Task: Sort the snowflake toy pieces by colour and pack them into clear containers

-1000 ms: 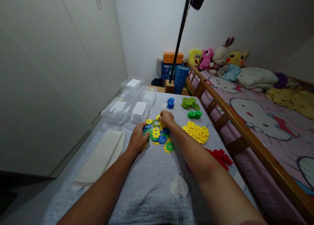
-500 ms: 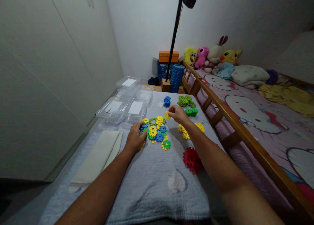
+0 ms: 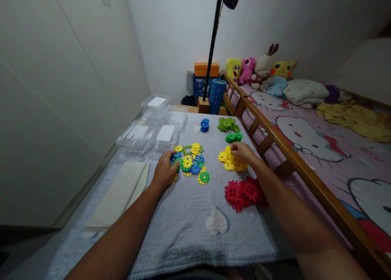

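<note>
My left hand (image 3: 165, 169) rests at the left edge of a mixed heap of notched plastic discs (image 3: 187, 162) in yellow, blue and green. Its thumb and fingers are apart, touching the heap and partly covering it. My right hand (image 3: 245, 151) pinches a yellow notched disc (image 3: 229, 148) over the back of the yellow disc pile (image 3: 233, 164). Closer to me, red notched square pieces (image 3: 241, 193) lie partly behind my right forearm. Green discs (image 3: 233, 137), light green square pieces (image 3: 226, 124) and blue discs (image 3: 204, 125) sit in separate piles farther back.
Clear plastic boxes (image 3: 165, 134) with white labels stand at the back left. A folded cream cloth (image 3: 117, 194) lies at the left on the grey-blue cloth (image 3: 183, 227). A wooden bed rail (image 3: 275, 141) runs along the right. A black pole (image 3: 212, 47) rises behind.
My right hand has moved right and toward me, carrying a yellow disc from beside the mixed heap to the yellow pile. My left hand stays at the heap. The view has shifted slightly.
</note>
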The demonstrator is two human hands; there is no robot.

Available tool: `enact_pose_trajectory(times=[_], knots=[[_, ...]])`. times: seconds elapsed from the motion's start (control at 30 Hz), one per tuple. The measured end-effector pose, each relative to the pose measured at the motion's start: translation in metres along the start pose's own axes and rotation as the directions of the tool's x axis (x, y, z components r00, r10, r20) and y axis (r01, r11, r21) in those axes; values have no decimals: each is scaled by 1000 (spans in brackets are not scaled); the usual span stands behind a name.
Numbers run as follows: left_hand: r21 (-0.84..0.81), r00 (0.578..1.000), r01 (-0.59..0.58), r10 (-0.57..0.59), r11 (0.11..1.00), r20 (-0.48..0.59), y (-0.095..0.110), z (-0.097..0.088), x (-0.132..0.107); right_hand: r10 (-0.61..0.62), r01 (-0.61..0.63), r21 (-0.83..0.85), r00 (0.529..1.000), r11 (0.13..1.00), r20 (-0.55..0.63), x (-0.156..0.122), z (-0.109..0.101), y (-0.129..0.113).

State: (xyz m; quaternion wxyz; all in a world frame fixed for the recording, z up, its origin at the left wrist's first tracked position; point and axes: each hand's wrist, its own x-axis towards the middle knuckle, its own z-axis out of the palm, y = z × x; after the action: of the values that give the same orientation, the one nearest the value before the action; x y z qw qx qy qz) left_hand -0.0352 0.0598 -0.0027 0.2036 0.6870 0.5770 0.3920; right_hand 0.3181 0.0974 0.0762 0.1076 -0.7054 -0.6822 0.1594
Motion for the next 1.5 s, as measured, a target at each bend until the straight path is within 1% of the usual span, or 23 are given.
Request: enact_pose_trajectory(times=[0.1,0.17,0.27,0.37,0.47,0.53,0.6,0.7,0.8,0.9,1.0,1.1,1.2,1.3,1.4,1.5], knots=[[-5,1000,5,-5,1000,-3,0,0,0,8,-12,-161,1000,987,-26,-2,1,-4],[-8,1000,4,-4,1000,-9,-1,1,1,-3,-7,-214,999,977,-48,-3,1,-10],[-12,1000,1,-1,1000,-14,-3,2,1,-88,71,-200,993,977,-77,-3,2,-30],[-14,1000,1,-1,1000,-12,-4,3,1,-183,172,-150,981,974,-59,-2,9,-61],[-19,1000,6,-6,1000,-9,-4,3,0,-233,230,-126,973,965,-3,2,26,-94],[-23,1000,6,-6,1000,-9,-3,2,0,-235,235,-129,972,963,18,6,41,-111],[-27,1000,0,-1,1000,-11,-3,2,-1,-217,217,-144,976,966,17,13,58,-121],[-32,1000,-9,8,999,-19,-3,3,-1,-207,206,-152,978,967,6,23,79,-129],[-33,1000,-9,8,999,-19,-3,3,-1,-205,205,-149,979,967,17,32,89,-132],[-31,1000,-2,2,1000,-6,-3,3,0,-193,198,-149,980,969,44,38,90,-132],[-24,1000,0,0,1000,0,-3,2,0,-185,189,-144,982,971,47,41,87,-132],[-20,1000,-1,1,1000,5,-2,2,0,-199,199,-118,980,973,14,40,83,-133],[-18,1000,-2,2,1000,3,-3,2,0,-206,203,-62,978,977,-42,36,79,-135],[-16,1000,0,0,1000,1,-4,2,0,-203,204,29,978,979,-42,31,69,-132],[-15,1000,4,-4,1000,4,-4,3,0,-211,216,160,976,963,-48,25,51,-114],[-12,1000,8,-9,1000,-6,-3,3,0,-181,199,317,980,927,-87,19,25,-76]])
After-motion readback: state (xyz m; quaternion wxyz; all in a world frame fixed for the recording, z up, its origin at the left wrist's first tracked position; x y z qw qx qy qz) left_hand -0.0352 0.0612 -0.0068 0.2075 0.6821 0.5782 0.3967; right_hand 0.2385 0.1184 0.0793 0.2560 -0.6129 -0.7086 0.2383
